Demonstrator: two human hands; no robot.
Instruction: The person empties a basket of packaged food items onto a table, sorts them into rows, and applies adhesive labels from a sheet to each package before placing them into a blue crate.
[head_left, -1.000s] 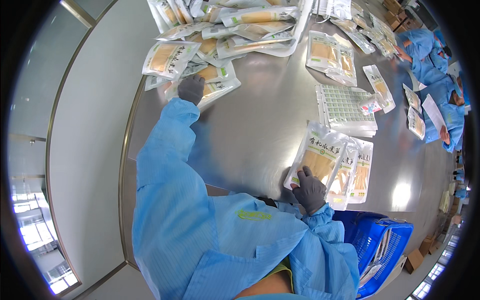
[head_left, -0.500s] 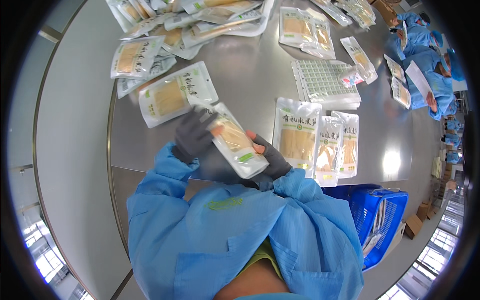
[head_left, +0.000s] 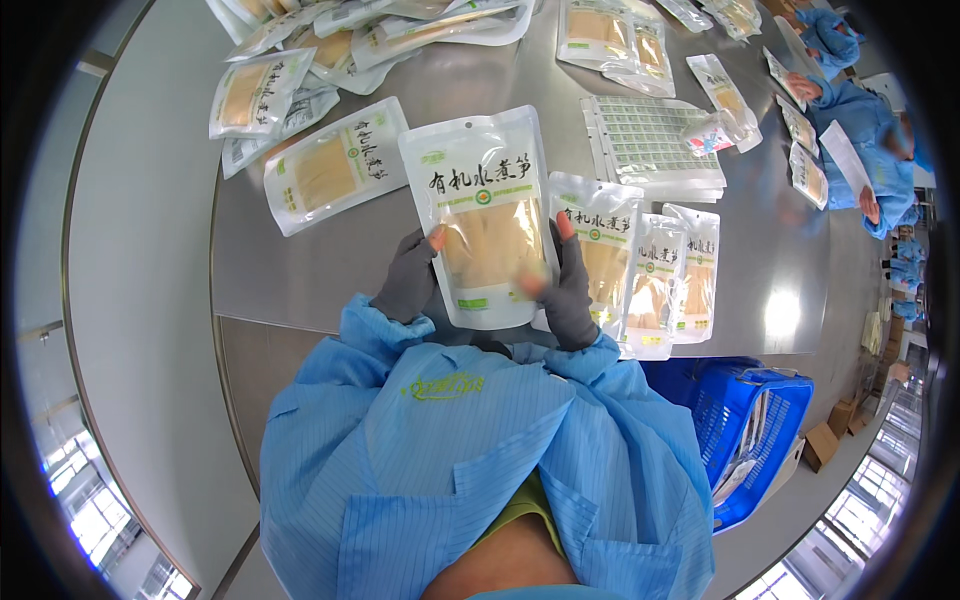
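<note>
Between my hands a white pouch (head_left: pixel 478 170) with a clear window stands upright, its printed front showing and pale yellowish food pieces inside. My left hand (head_left: pixel 410 275), in a grey glove with bare fingertips, grips its left edge. On the opposite edge my right hand (head_left: pixel 567 295), gloved the same way, has its thumb across the window and a finger up along the side. Just right of that hand, several similar pouches (head_left: pixel 655 285) overlap on the metal table. Another pouch (head_left: pixel 325 170) lies flat to the left.
A heap of pouches (head_left: pixel 370 40) covers the far left of the table (head_left: pixel 300 270). Sticker sheets (head_left: pixel 650 145) lie at the right, with more pouches (head_left: pixel 600 40) beyond. A blue basket (head_left: pixel 750 430) is below the table's right edge. Co-workers in blue (head_left: pixel 860 120) stand at far right.
The pouch has gone from tilted and low to upright and facing me, raised a little. My left hand has moved from its upper part down to its left edge.
</note>
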